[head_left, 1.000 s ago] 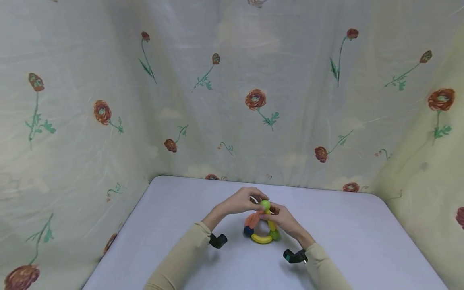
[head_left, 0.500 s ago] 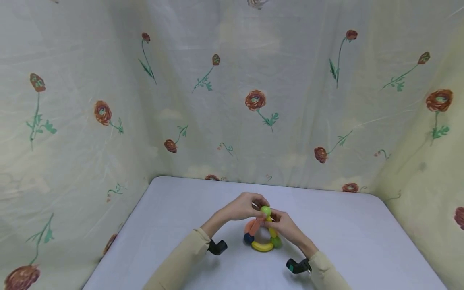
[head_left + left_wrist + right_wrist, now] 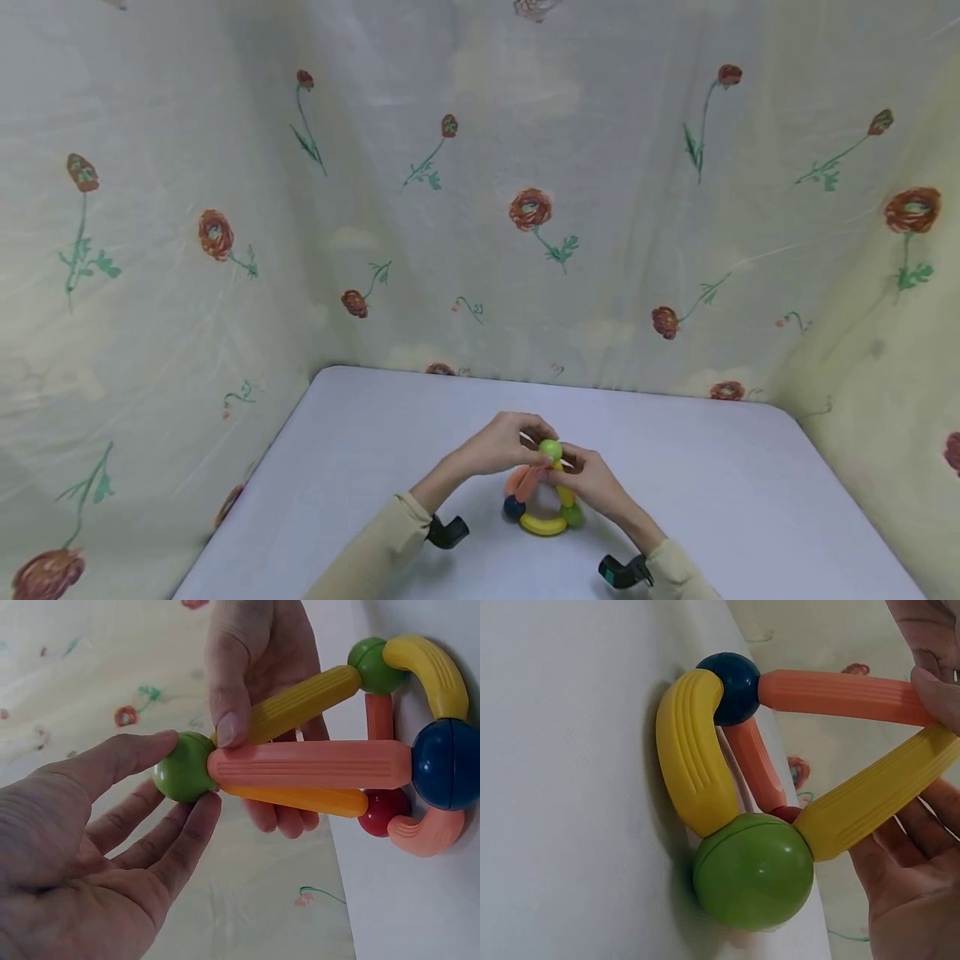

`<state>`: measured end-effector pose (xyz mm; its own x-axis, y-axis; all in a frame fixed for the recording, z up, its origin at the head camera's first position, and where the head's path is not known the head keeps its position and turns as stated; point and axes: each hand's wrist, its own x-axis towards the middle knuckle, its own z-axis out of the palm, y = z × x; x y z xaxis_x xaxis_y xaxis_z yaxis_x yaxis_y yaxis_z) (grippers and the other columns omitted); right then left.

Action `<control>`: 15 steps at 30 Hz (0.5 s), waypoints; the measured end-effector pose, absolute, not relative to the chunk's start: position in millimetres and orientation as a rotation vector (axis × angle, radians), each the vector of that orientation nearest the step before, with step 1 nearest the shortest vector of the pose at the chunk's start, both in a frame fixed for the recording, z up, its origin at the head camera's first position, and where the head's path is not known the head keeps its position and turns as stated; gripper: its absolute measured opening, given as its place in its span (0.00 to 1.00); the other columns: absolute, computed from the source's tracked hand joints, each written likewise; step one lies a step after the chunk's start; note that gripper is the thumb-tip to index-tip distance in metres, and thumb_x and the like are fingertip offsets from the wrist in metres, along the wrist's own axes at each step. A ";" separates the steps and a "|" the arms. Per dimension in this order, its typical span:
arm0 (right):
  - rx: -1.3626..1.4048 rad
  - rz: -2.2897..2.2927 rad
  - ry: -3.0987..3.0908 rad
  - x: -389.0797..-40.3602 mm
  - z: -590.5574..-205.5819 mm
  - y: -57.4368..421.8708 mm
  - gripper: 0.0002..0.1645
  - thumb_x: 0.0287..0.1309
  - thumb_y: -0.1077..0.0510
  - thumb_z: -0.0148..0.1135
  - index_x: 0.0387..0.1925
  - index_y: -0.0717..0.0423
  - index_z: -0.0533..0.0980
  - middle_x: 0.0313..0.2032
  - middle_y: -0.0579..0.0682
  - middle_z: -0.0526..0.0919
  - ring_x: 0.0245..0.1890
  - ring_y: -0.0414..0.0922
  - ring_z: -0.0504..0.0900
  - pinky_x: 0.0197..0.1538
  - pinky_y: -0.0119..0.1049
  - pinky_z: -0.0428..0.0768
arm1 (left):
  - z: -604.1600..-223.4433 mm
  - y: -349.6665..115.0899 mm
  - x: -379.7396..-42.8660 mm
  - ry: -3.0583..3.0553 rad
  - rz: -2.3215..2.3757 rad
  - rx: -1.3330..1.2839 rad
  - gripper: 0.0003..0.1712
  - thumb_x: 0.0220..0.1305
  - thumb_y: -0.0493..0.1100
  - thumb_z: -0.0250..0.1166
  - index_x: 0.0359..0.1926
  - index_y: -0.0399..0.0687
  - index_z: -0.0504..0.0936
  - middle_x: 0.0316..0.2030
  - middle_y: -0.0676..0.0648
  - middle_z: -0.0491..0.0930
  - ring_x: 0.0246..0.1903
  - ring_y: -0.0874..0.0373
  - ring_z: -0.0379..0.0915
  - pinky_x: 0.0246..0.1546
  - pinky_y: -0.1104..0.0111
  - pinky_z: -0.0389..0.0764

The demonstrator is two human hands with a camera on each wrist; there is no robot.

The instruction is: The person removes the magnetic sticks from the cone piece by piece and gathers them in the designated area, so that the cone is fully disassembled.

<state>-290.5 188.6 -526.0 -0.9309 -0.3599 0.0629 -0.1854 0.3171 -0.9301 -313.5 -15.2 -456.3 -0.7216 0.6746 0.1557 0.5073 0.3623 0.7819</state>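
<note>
A pyramid-like frame of toy building rods and balls stands on the table. My left hand (image 3: pixel 504 443) pinches the green ball (image 3: pixel 184 766) at its top between thumb and fingertips. My right hand (image 3: pixel 594 481) grips the straight yellow rod (image 3: pixel 304 703) just below that ball, thumb in front and fingers behind. Beside it a straight coral rod (image 3: pixel 311 763) leads down to a dark blue ball (image 3: pixel 448 763), and an orange-yellow rod (image 3: pixel 307 800) to a red ball (image 3: pixel 384 814). A curved yellow rod (image 3: pixel 694 754) joins the blue ball to a lower green ball (image 3: pixel 754 871).
The white table (image 3: pixel 405 404) has a far edge against a flower-printed curtain (image 3: pixel 480 250), which also closes off both sides. Black wrist cameras sit under the left sleeve (image 3: pixel 375 542) and right sleeve (image 3: pixel 678 575).
Both hands and the whole rod-and-ball frame have moved down the head view, towards the person. The hold on the top green ball and the yellow rod looks the same.
</note>
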 end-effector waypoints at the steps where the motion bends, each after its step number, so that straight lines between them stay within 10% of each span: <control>1: -0.488 -1.689 2.429 -290.4 -526.6 188.7 0.28 0.59 0.50 0.66 0.59 0.52 0.75 0.60 0.54 0.77 0.63 0.55 0.72 0.59 0.50 0.75 | -455.7 -14.8 -312.9 2.442 1.279 1.073 0.15 0.59 0.42 0.69 0.48 0.48 0.82 0.41 0.54 0.82 0.40 0.69 0.76 0.45 0.76 0.78; 15: -0.241 -1.832 2.491 -285.8 -537.7 180.8 0.24 0.55 0.52 0.69 0.54 0.54 0.78 0.60 0.55 0.76 0.64 0.57 0.71 0.57 0.40 0.78 | -450.1 -1.0 -291.3 2.610 1.349 0.825 0.18 0.51 0.39 0.74 0.44 0.41 0.82 0.35 0.50 0.80 0.33 0.66 0.74 0.33 0.78 0.77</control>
<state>-285.8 180.8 -537.7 -0.9871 -0.1484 0.0599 -0.1013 0.2903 -0.9516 -291.3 -1.0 -450.1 -0.8500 0.5013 0.1616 0.4219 0.4642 0.7788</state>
